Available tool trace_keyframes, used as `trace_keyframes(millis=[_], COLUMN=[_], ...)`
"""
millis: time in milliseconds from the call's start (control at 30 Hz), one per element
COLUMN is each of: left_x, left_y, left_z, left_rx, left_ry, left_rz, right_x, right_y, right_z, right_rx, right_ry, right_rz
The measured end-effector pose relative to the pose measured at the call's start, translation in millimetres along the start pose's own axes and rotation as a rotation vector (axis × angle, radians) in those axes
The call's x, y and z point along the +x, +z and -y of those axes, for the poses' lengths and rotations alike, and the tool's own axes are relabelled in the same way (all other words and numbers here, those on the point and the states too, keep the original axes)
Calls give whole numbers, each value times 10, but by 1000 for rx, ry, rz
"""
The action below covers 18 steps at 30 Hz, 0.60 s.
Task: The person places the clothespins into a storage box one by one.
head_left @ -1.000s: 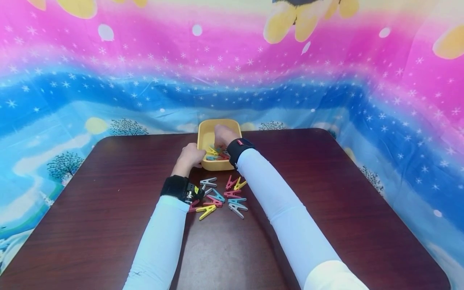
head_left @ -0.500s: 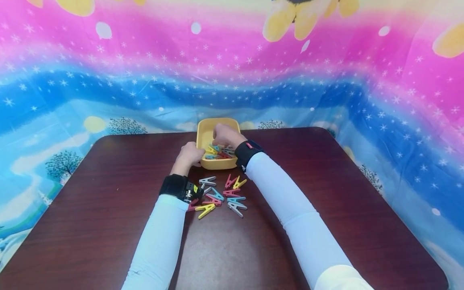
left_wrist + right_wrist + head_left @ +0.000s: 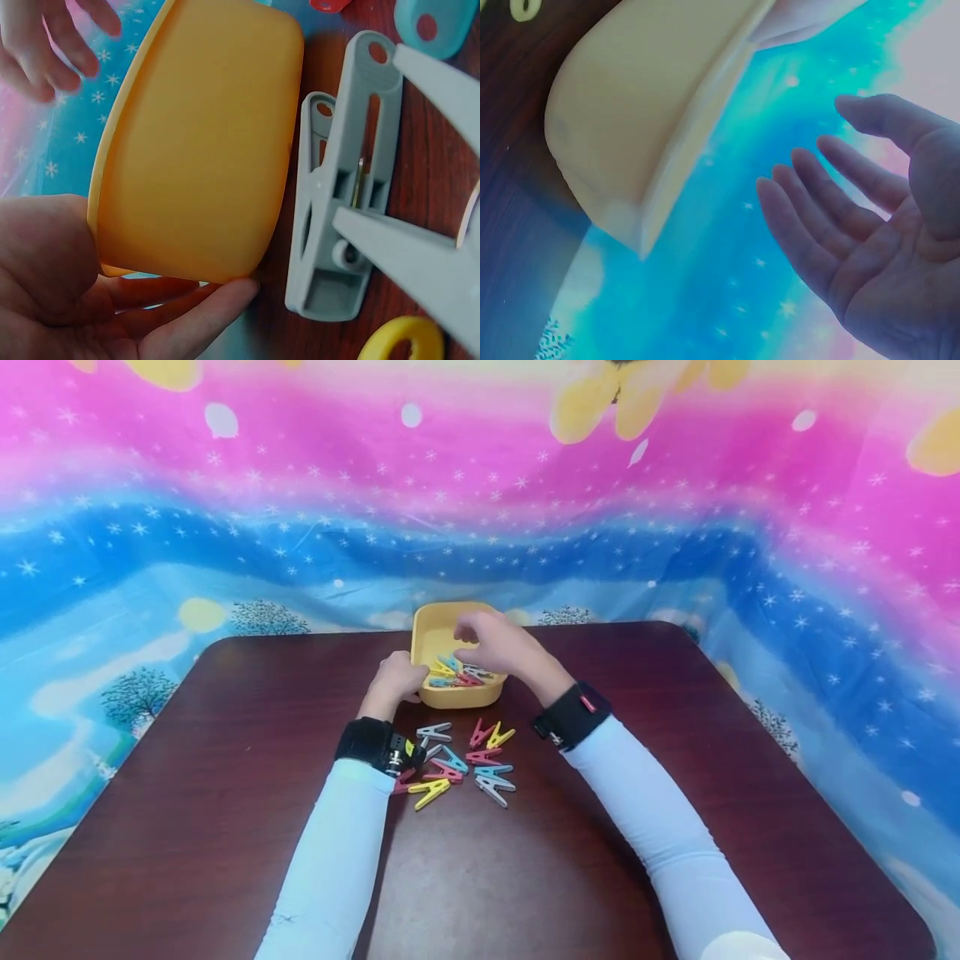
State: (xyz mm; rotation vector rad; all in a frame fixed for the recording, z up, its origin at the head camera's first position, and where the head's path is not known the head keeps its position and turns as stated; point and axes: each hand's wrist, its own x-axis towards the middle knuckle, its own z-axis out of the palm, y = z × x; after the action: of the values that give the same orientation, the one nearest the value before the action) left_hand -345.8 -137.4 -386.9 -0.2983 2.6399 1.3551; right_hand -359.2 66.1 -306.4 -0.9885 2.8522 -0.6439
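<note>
A yellow plastic box (image 3: 461,698) stands near the table's far edge with several coloured clothespins (image 3: 459,678) inside. My left hand (image 3: 397,678) grips its left side, thumb at the rim and fingers against the outside, as the left wrist view also shows. Over the right part of the box is my right hand (image 3: 501,645). In the right wrist view that hand (image 3: 877,232) has its fingers loosely spread, and nothing lies in it. Several more clothespins lie in front of the box, among them a grey clothespin (image 3: 341,180), a red one (image 3: 480,735) and a yellow one (image 3: 431,792).
The dark brown table (image 3: 480,877) carries the box and the loose clothespins. A patterned cloth (image 3: 480,543) hangs behind the table and along its sides. The left forearm passes just beside the clothespin pile.
My right hand has risen from inside the box and moved right and nearer, its fingers loosening. More clothespins in the box are visible now. The left hand keeps its place on the box.
</note>
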Motion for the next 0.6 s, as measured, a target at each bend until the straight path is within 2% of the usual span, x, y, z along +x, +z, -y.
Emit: trace_keyframes(millis=[167,333,433,600], left_x=[-2,-36,-49,-32], left_y=[13,-13,-9,20], left_z=[-22,-23,-39,-10], left_rx=[-18,-28,-22,-8], left_ry=[-2,-4,3,5], left_rz=[3,-1,2,-2], right_x=[-311,-496,-582,-636], right_y=[-50,-2,17,43], right_z=[-52,-142,-208,-295], right_rx=[30,11,-11,-13], right_ry=[-57,-117,-156,-198], right_rz=[-7,0,47,179])
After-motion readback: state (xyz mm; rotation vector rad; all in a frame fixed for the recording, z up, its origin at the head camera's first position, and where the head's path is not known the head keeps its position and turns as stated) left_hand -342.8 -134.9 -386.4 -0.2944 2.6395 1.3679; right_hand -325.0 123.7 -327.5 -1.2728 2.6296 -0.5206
